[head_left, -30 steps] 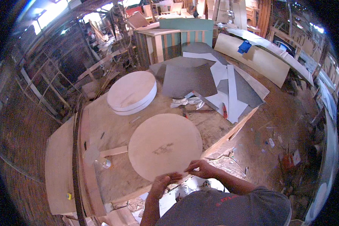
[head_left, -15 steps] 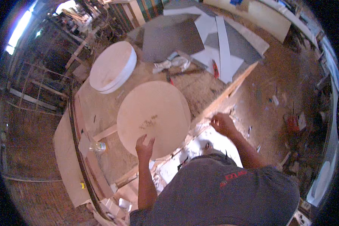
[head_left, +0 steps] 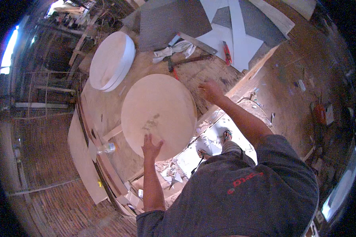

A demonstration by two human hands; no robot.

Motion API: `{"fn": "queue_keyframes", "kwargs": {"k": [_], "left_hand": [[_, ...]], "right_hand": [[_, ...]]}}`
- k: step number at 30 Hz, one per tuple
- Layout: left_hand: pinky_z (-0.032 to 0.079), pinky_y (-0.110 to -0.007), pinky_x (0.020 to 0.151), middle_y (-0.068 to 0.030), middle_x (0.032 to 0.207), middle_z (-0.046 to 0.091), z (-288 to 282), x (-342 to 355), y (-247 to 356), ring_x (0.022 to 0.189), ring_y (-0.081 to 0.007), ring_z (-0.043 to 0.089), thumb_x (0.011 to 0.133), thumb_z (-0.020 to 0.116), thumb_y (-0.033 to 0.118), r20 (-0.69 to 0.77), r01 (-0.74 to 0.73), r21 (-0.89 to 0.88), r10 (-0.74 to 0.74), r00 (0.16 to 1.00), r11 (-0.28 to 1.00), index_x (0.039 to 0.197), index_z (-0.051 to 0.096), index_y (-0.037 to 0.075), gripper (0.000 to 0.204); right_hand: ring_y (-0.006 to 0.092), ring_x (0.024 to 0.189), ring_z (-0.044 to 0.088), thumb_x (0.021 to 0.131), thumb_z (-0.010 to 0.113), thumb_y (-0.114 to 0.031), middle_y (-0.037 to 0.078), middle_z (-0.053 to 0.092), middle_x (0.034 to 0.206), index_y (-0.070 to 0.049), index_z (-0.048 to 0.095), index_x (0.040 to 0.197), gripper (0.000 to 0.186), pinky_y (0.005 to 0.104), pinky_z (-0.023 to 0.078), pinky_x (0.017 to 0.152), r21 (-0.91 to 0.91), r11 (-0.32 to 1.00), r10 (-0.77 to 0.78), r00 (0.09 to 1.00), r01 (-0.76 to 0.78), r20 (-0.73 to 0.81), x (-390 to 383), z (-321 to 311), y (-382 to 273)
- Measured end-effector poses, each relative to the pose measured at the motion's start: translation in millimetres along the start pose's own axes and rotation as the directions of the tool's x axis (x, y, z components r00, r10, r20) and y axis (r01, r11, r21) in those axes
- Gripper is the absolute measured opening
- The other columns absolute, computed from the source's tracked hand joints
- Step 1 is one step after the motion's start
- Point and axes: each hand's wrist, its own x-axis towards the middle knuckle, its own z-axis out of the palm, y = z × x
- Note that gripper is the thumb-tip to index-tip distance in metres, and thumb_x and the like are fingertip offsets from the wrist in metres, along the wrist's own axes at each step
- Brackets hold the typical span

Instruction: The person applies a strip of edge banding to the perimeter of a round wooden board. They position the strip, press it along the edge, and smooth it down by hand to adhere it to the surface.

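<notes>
A round pale wooden disc lies on the workbench in front of me, with dark smudges near its middle. My left hand rests at its near edge, fingers spread and open. Just past the disc's right edge, over the bench, is my right hand. Its fingers are curled and blurred; whatever they may hold cannot be made out. Beyond the disc lie a hammer, a crumpled white cloth and a handsaw. A red-handled cutter sits farther right.
A thick white-edged round piece stands tilted at the back left. Grey sheets and white strips cover the far bench. A clear bottle lies left of the disc. Scraps litter the floor below the bench edge.
My right hand has moved forward and left, from beside the bench edge to over the bench near the disc. My left hand's fingers have spread out on the disc. The view has shifted.
</notes>
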Motion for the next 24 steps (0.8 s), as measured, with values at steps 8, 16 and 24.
{"fn": "queue_keyframes", "kwargs": {"k": [8,16,24], "left_hand": [[0.019,-0.066,0.122,-0.0201,0.165,0.033,-19.3,15.7,22.7,0.154,-0.0333,0.031,0.083,0.073,0.066,0.058,0.113,-0.114,-0.107,0.993,0.987,0.157,0.042,0.009,0.099],[0.002,-0.084,0.112,-0.0185,0.170,0.023,-22.6,28.8,99.0,0.158,-0.0382,0.019,0.078,0.065,0.080,-0.032,0.058,0.160,-0.054,0.998,0.985,0.163,0.033,0.023,0.107],[-0.001,-0.081,0.115,-0.0187,0.171,0.021,-18.7,65.9,139.4,0.157,-0.0421,0.020,0.068,0.069,0.086,-0.018,-0.081,0.063,0.082,0.996,0.995,0.159,0.040,0.021,0.116]], "right_hand": [[0.0386,0.116,0.063,0.093,0.064,-0.022,0.014,0.065,0.126,-0.017,0.070,0.127,0.036,0.0541,0.052,0.096,-0.171,0.952,-0.226,0.960,0.254,0.168,143.4,39.6,-4.8],[0.0357,0.116,0.063,0.093,0.061,-0.030,0.012,0.068,0.122,-0.021,0.070,0.126,0.035,0.0589,0.048,0.097,-0.435,0.839,-0.170,0.917,0.327,0.360,171.0,63.3,-37.2],[0.0346,0.100,0.068,0.089,0.066,-0.019,0.013,0.070,0.101,-0.015,0.072,0.106,0.018,0.0487,0.055,0.082,-0.247,0.933,-0.220,0.959,0.260,0.181,205.4,61.3,68.1]]}}
